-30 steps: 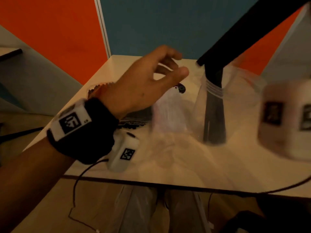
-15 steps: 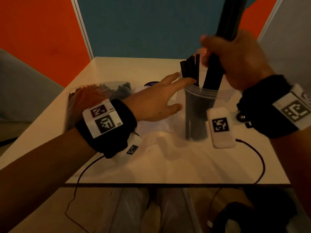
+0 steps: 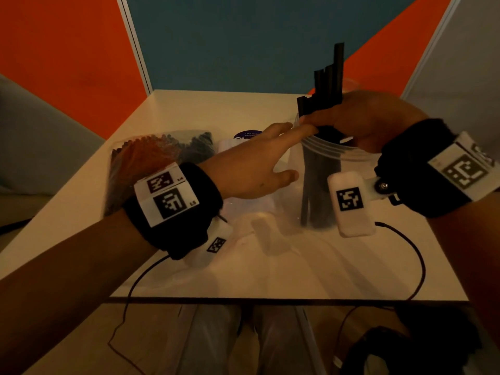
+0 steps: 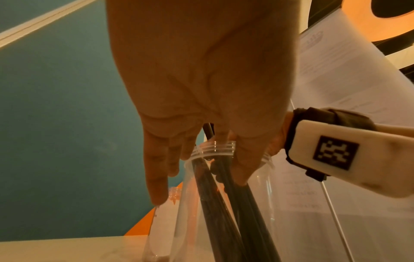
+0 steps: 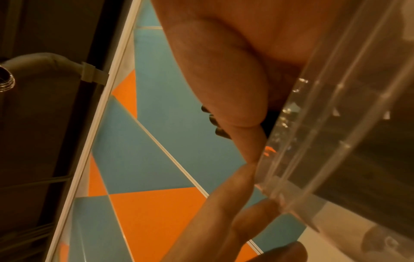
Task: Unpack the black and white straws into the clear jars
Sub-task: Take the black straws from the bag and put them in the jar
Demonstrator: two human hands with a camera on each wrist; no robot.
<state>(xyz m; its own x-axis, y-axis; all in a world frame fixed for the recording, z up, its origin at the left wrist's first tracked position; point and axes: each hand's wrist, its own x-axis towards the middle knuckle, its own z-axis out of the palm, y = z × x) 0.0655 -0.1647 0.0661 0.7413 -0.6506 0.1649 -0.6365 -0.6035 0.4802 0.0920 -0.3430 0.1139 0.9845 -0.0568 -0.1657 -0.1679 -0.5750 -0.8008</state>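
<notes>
A clear jar [image 3: 328,155] with a threaded rim stands right of the table's middle, with black straws [image 3: 319,190] upright inside it. My right hand [image 3: 338,123] is just above the rim and grips a bundle of black straws [image 3: 331,85] that sticks up past my fingers and reaches down into the jar. My left hand [image 3: 293,152] reaches in from the left, its straight fingers touching the rim and its thumb beside the wall. In the left wrist view the left hand [image 4: 201,159] spreads over the jar [image 4: 260,195] and its straws [image 4: 235,203]. The right wrist view shows the jar wall [image 5: 336,141] against my palm.
A clear bag of dark and orange straws [image 3: 162,152] lies at the back left. A white pack with a purple label [image 3: 244,139] lies behind my left hand. Another clear container [image 4: 161,221] stands left of the jar. Cables [image 3: 416,261] trail over the near table edge [image 3: 243,300].
My right hand has come down with the black straw bundle, sinking it deeper into the jar. My left hand has moved right and up to the jar's rim.
</notes>
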